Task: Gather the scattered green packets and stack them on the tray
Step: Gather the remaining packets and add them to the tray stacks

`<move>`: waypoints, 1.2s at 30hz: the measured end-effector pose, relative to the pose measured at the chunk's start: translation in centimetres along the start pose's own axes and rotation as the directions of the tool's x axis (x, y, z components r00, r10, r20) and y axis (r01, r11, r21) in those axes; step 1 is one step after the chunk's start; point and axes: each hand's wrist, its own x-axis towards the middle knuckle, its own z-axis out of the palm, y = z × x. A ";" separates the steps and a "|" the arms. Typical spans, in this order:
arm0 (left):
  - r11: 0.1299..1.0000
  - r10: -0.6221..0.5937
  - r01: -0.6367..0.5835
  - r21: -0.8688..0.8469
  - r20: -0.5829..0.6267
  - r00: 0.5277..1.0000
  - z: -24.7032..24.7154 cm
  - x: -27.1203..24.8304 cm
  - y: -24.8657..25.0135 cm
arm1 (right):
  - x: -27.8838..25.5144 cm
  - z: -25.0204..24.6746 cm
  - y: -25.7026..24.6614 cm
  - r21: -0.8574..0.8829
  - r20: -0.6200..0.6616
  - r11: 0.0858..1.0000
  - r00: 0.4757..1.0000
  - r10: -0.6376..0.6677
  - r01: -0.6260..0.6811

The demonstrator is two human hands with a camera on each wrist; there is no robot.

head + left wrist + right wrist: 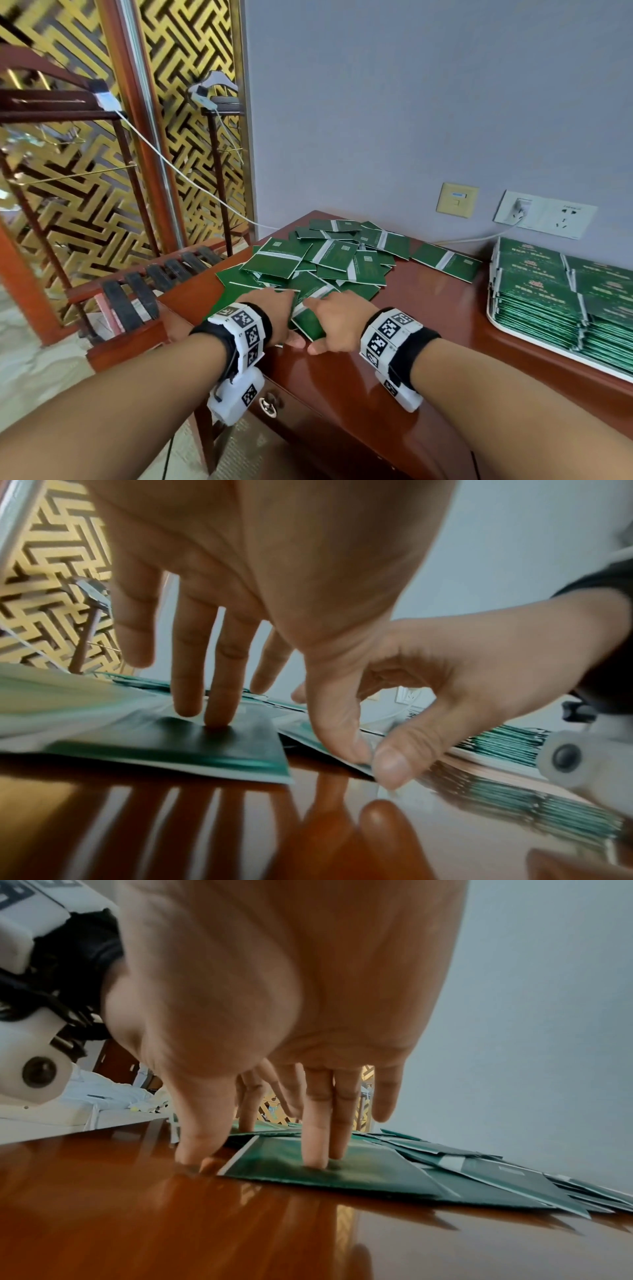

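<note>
A loose pile of green packets (pixel 329 260) covers the far left of the red-brown table (pixel 394 349). One packet (pixel 445 262) lies apart to the right. Neat stacks of packets (pixel 555 291) fill the white tray (pixel 493 317) at the right edge. Both hands are at the pile's near edge. My left hand (pixel 274 308) presses straight fingers (pixel 219 696) on a dark green packet (pixel 205 745). My right hand (pixel 337 318) presses its fingers (pixel 316 1137) on another packet (pixel 325 1175), and its thumb touches the table at that packet's corner.
Wall sockets (pixel 544 214) with a plugged white cable sit behind the tray. A wooden luggage rack (pixel 154 284) and a gold lattice screen (pixel 68 188) stand left of the table. A drawer handle (pixel 269 404) hangs below the table's front edge.
</note>
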 end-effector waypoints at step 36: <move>0.679 0.734 -0.734 -0.019 0.032 0.678 -1.2 -1.6 30.2 | -34.4 4.9 13.8 0.119 0.270 0.626 0.631 0.727 -0.771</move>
